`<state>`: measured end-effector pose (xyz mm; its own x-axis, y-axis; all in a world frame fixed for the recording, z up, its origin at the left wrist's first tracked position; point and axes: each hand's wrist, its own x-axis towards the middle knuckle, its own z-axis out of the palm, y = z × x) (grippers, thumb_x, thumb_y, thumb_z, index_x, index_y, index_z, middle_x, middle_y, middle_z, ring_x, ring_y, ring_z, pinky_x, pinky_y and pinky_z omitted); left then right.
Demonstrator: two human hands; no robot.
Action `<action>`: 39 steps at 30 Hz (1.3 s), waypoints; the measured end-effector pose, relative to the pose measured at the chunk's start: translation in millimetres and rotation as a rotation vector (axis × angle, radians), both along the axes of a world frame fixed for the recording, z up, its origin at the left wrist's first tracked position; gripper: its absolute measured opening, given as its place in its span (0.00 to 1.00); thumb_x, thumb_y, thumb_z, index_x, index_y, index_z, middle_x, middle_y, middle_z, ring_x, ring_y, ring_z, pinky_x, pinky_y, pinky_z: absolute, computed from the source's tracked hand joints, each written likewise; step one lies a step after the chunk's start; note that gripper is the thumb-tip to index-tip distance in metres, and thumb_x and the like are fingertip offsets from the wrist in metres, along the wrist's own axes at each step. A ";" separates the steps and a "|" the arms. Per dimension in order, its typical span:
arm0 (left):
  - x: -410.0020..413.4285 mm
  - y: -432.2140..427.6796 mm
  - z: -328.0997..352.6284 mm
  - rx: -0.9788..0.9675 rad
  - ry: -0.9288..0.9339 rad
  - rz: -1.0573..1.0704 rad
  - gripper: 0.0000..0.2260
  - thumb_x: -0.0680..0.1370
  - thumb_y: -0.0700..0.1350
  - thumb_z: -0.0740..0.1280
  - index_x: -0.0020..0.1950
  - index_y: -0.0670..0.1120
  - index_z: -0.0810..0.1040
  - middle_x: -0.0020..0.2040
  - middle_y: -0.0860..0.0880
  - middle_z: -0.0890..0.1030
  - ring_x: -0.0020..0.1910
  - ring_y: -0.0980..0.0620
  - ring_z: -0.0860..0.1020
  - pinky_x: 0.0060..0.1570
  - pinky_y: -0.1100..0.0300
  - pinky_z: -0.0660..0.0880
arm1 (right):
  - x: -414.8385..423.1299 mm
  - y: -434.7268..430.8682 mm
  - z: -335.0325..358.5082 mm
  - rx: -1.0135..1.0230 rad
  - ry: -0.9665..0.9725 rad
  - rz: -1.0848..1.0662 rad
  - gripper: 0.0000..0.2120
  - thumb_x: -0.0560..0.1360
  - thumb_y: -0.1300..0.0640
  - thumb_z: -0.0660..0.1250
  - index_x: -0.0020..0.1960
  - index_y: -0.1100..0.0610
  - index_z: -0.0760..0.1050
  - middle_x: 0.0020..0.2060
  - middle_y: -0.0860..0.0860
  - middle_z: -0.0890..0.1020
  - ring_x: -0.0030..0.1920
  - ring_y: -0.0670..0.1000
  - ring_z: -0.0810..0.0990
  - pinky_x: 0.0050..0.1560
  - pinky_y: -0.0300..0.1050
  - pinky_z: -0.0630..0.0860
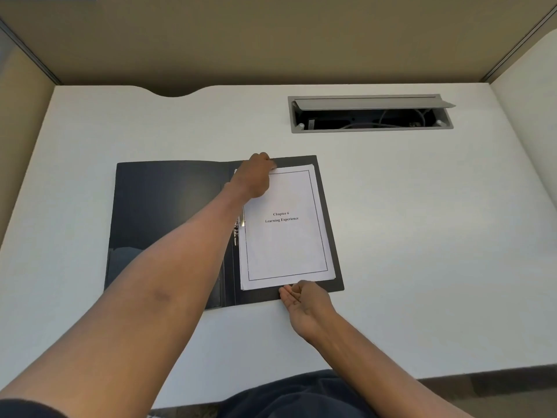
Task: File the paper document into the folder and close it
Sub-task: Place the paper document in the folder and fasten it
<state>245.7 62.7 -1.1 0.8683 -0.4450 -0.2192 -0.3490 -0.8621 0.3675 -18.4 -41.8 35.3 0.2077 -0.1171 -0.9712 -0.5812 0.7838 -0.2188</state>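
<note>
paper stack is pinched at its far corner by left hand fingers, right hand fingers open at near edge; sheets could be skewed off the folder clip.

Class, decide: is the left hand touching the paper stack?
Touching. The head view shows the left hand with fingers pressed on the top left corner of the paper stack.

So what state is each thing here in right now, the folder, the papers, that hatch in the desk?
Folder: open, flat on the desk.
Paper stack: lying on the folder's right half.
Desk cable hatch: lid up, cables showing.
Left hand: at the stack's top left corner.
Right hand: open at the bottom edge.
</note>
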 end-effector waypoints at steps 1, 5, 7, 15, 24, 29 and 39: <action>-0.2 0.3 0.6 -0.002 0.000 0.004 0.22 0.79 0.31 0.57 0.72 0.41 0.76 0.69 0.41 0.73 0.68 0.41 0.72 0.64 0.47 0.73 | 0.5 0.9 -0.3 -0.003 0.001 0.001 0.12 0.80 0.72 0.57 0.61 0.68 0.72 0.49 0.63 0.79 0.64 0.62 0.80 0.71 0.54 0.74; -1.0 2.4 1.3 -0.001 -0.002 0.008 0.22 0.79 0.32 0.57 0.72 0.42 0.75 0.69 0.42 0.73 0.67 0.41 0.72 0.64 0.47 0.72 | 0.5 0.9 1.2 -0.021 -0.006 0.039 0.06 0.80 0.72 0.58 0.52 0.68 0.74 0.52 0.63 0.79 0.63 0.61 0.80 0.71 0.53 0.74; -1.2 4.5 1.1 0.009 -0.029 0.003 0.21 0.80 0.34 0.58 0.72 0.43 0.75 0.69 0.43 0.74 0.67 0.41 0.72 0.64 0.48 0.71 | -5.1 -1.4 3.1 -0.035 -0.014 0.119 0.05 0.80 0.69 0.59 0.49 0.67 0.74 0.51 0.62 0.80 0.60 0.60 0.80 0.71 0.53 0.75; 3.2 44.3 0.1 -0.166 -0.125 0.346 0.10 0.81 0.37 0.61 0.49 0.34 0.81 0.52 0.38 0.78 0.54 0.37 0.77 0.49 0.52 0.77 | 6.3 -40.9 5.2 -0.792 -0.309 0.594 0.08 0.77 0.59 0.64 0.54 0.53 0.79 0.48 0.50 0.83 0.48 0.51 0.81 0.55 0.49 0.78; 0.6 57.9 -14.4 -0.463 0.020 0.596 0.09 0.79 0.36 0.70 0.57 0.35 0.85 0.49 0.45 0.83 0.51 0.51 0.78 0.53 0.63 0.71 | 59.5 -81.8 -24.5 -1.115 -0.294 1.068 0.18 0.78 0.61 0.62 0.67 0.62 0.72 0.62 0.57 0.72 0.62 0.58 0.73 0.63 0.51 0.73; -0.5 55.7 -18.1 -0.497 0.033 0.645 0.11 0.78 0.35 0.71 0.60 0.35 0.84 0.58 0.39 0.85 0.59 0.44 0.82 0.55 0.64 0.72 | 57.3 -77.3 -29.4 -1.125 -0.313 1.105 0.16 0.79 0.62 0.61 0.66 0.63 0.73 0.60 0.58 0.72 0.61 0.59 0.72 0.63 0.52 0.73; -6.3 57.0 -18.2 -0.478 -0.002 0.663 0.09 0.79 0.35 0.70 0.57 0.36 0.85 0.53 0.39 0.86 0.49 0.50 0.79 0.51 0.63 0.73 | 51.0 -72.6 -37.5 -1.184 -0.373 1.162 0.22 0.80 0.61 0.59 0.74 0.61 0.67 0.58 0.54 0.69 0.65 0.59 0.70 0.62 0.48 0.72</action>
